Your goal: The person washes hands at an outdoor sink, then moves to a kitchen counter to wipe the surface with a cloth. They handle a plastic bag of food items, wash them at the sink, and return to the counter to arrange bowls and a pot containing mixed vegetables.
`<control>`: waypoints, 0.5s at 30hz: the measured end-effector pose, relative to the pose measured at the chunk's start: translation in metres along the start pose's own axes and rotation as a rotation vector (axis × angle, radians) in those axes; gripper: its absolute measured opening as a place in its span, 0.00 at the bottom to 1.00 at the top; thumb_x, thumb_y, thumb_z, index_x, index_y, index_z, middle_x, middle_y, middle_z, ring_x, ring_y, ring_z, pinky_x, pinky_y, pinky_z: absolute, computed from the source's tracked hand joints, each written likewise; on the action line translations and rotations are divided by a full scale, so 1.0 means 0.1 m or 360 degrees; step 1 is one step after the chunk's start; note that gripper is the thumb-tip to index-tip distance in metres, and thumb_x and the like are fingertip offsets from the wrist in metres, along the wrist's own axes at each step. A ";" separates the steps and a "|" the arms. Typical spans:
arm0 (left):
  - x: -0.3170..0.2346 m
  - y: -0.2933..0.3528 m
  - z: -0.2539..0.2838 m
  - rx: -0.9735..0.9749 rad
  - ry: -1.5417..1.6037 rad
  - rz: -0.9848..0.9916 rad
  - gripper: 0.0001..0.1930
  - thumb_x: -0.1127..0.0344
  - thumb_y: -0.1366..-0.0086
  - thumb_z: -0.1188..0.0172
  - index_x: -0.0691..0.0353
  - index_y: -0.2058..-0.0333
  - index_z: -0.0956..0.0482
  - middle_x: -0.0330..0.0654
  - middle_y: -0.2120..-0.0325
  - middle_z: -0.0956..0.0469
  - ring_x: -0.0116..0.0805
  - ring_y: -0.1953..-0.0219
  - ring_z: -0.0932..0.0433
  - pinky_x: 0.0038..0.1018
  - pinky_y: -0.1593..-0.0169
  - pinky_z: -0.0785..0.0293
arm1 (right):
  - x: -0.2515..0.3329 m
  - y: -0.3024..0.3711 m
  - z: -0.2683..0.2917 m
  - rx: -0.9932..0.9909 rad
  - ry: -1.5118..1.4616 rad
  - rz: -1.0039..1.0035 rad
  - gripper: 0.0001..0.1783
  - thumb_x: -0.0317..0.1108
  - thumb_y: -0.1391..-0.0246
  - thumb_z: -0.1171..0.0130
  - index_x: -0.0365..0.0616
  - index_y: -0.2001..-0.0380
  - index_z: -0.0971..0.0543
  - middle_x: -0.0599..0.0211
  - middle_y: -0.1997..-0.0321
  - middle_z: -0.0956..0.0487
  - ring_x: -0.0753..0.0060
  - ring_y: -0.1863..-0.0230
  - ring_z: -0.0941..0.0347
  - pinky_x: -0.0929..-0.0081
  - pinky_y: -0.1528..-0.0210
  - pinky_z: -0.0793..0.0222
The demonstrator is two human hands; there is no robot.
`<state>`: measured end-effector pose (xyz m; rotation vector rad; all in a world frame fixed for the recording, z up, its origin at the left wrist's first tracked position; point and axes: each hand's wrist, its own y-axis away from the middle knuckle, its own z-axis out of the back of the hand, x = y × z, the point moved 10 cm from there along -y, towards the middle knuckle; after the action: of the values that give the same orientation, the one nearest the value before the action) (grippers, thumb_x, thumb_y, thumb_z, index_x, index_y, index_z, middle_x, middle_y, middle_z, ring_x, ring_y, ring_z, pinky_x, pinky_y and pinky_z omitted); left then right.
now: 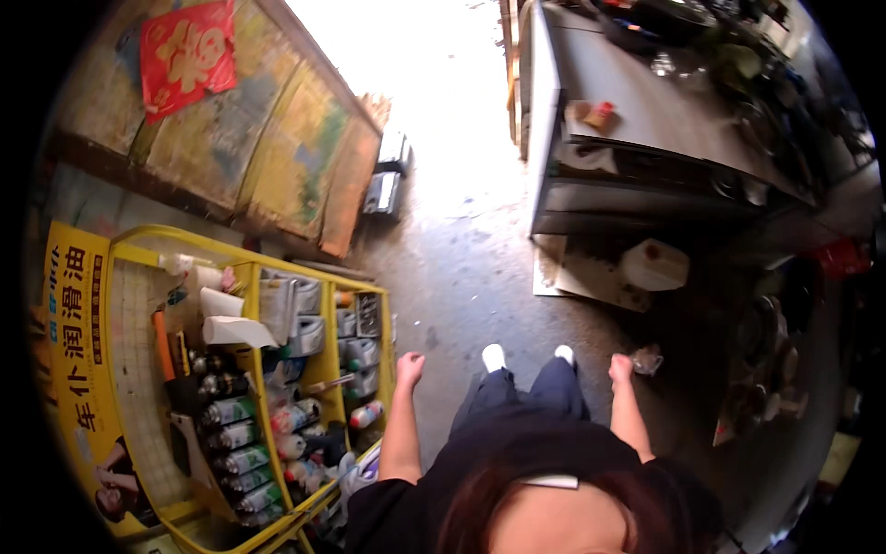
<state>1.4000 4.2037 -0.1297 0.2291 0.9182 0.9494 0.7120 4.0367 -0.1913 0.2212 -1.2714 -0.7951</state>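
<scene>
My left hand (pixel 411 368) hangs by my side, its fingers curled closed, with nothing showing in them. It is nearest to the yellow metal shelf rack (pixel 329 342) on the left, apart from it. My right hand (pixel 622 367) hangs on the other side, also curled closed. Right beside its fingers appears a small, crumpled-looking, partly clear object (pixel 648 359). Whether the hand grips it or it lies beyond on the floor, I cannot tell.
Bottles (pixel 247 460) and grey jugs (pixel 305 334) fill the rack. A worn wooden cabinet (pixel 212 138) stands far left. At right, a cluttered worktop (pixel 637 83) overhangs a white jug (pixel 655 265) on a board. Concrete floor (pixel 452 268) runs ahead between them toward a bright opening.
</scene>
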 end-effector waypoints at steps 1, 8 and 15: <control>0.36 0.20 0.14 -0.0037 0.0112 0.0141 0.18 0.59 0.49 0.41 0.65 0.62 0.22 0.55 0.62 0.23 0.47 0.58 0.24 0.34 0.53 0.29 | 0.36 0.20 -0.48 0.0309 -0.0164 -0.0143 0.15 0.31 0.46 0.49 0.54 0.85 0.34 0.82 0.89 0.41 0.87 0.90 0.48 0.83 0.90 0.55; -0.60 -0.49 0.42 0.0073 0.0653 0.0238 0.18 0.61 0.42 0.42 0.66 0.56 0.26 0.44 0.63 0.22 0.33 0.61 0.24 0.26 0.58 0.28 | 2.45 0.88 -3.23 0.1043 -0.0837 -0.0659 0.29 0.47 0.40 0.58 0.36 0.43 0.39 0.53 0.39 0.40 0.61 0.38 0.43 0.64 0.37 0.46; -2.49 -1.91 1.10 0.0146 0.0763 0.0093 0.17 0.64 0.40 0.44 0.64 0.54 0.28 0.41 0.60 0.25 0.27 0.64 0.27 0.23 0.64 0.28 | 3.81 0.55 -5.42 0.1152 -0.1198 -0.0794 0.30 0.48 0.38 0.68 0.34 0.43 0.42 0.49 0.39 0.40 0.52 0.37 0.45 0.62 0.36 0.50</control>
<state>1.5354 3.9194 -0.0221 0.1055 1.4031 1.0377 1.2558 3.6862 -0.0397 0.9101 -2.2498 -0.8339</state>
